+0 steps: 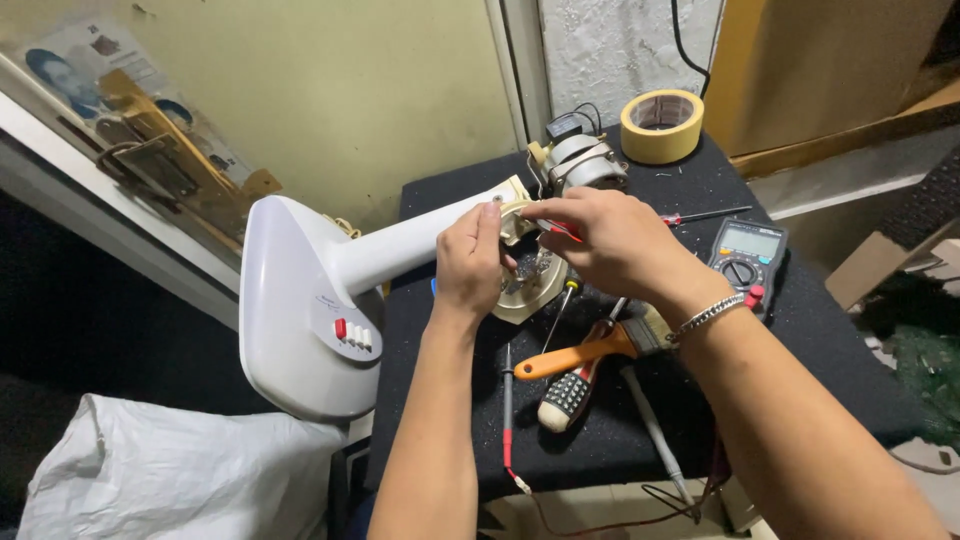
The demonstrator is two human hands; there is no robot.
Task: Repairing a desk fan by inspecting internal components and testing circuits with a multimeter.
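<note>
At the far left of your left hand lies the white fan base (pixel 305 320), on its side, its button panel facing up and its neck (pixel 400 250) running across to your grip. A white bag (pixel 170 470) sits below that base.

Your left hand (pixel 468 265) is closed around the top end of the neck, fingers curled on the cream plastic housing (pixel 527 285) where the neck ends. Your right hand (pixel 612 240), just beside the left and touching the same housing, pinches a thin red-handled tool (pixel 560 230) between thumb and forefinger; its tip is hidden behind your fingers, so the point of contact cannot be confirmed.

Just beyond both hands stands the fan motor (pixel 580 160), apart from the housing. Below your right hand, on the black surface (pixel 600 440), lie a yellow-handled screwdriver (pixel 560 305), an orange-handled brush (pixel 590 352), a black-and-red striped screwdriver (pixel 568 395) and a red probe lead (pixel 507 420). To the right of your right wrist sit a multimeter (pixel 745 258) and, farther back, a roll of tape (pixel 661 125).

Judgement: you are working on the fittings at the neck head with the motor removed. The next move calls for a steady left-hand hold while the right hand guides the tool precisely; keep the loose tools clear of your forearm.
</note>
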